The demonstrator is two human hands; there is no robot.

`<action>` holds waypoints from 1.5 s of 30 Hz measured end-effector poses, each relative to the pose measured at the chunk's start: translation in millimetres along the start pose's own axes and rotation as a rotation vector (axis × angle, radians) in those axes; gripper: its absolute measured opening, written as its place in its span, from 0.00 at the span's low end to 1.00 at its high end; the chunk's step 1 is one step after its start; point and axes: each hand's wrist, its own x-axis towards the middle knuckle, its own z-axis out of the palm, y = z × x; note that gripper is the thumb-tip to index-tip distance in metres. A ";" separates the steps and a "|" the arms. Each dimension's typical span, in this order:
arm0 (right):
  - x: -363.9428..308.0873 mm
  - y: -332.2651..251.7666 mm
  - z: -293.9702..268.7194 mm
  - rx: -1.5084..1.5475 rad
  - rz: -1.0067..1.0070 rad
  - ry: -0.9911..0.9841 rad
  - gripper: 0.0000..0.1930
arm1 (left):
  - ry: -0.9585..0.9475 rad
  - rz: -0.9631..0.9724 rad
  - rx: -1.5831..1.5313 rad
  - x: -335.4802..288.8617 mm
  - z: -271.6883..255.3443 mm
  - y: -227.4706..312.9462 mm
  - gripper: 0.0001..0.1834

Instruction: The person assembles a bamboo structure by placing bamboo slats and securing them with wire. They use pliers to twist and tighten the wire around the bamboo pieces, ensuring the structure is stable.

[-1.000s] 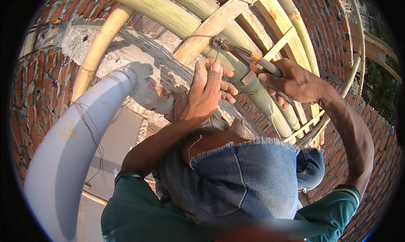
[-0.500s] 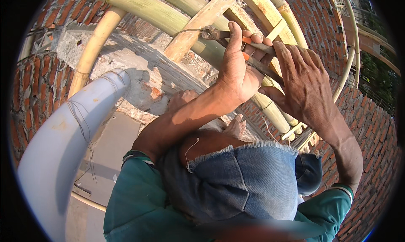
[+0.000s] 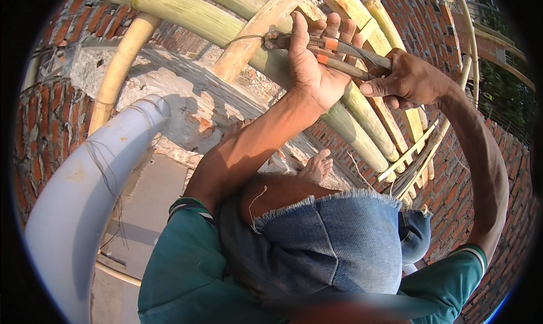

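A pair of pincers [image 3: 352, 50] with grey handles and orange bands lies across the palm of my left hand [image 3: 317, 75]. My left thumb crosses in front near the jaws, while the fingers stretch loosely behind the handles. My right hand [image 3: 413, 78] is closed round the handle ends. At the jaws, a dark tie wire [image 3: 242, 39] runs round a pale wooden pole [image 3: 236, 56], which crosses a thick green bamboo pole [image 3: 195, 18]. My left thumb partly hides the jaws, so their grip on the wire is unclear.
A white pipe-like post [image 3: 68, 194] wound with loose wire [image 3: 104, 168] rises at the left. Beside it stands a yellow bamboo upright [image 3: 116, 75]. My bare foot [image 3: 318, 167] rests on a rough masonry ledge. Brick walls [image 3: 486, 177] flank both sides.
My right hand has turned and closed round the handle ends. My left fingers have straightened from their curl over the handles. The pincers' jaws remain at the wire.
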 end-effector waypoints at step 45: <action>-30.6 -15.0 52.0 -0.782 -0.446 0.791 0.32 | -0.102 -0.058 0.017 -9.6 5.9 0.9 0.26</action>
